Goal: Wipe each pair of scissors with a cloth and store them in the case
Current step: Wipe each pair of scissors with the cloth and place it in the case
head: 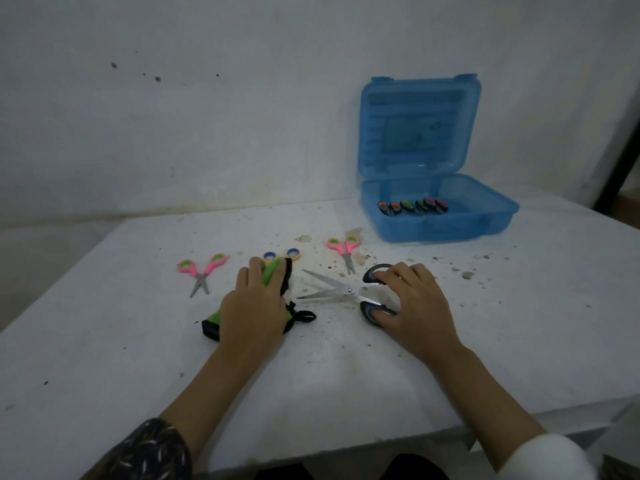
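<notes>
Right hand (415, 306) grips black scissors (347, 290).

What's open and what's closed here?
Blue case: lid open, stored scissors inside.
Black scissors: blades open, right hand gripping the handles.
Left pink scissors: blades slightly open.
Right pink scissors: blades nearly closed.
Yellow scissors: blades hidden.
Green cloth: bunched under left hand.
</notes>
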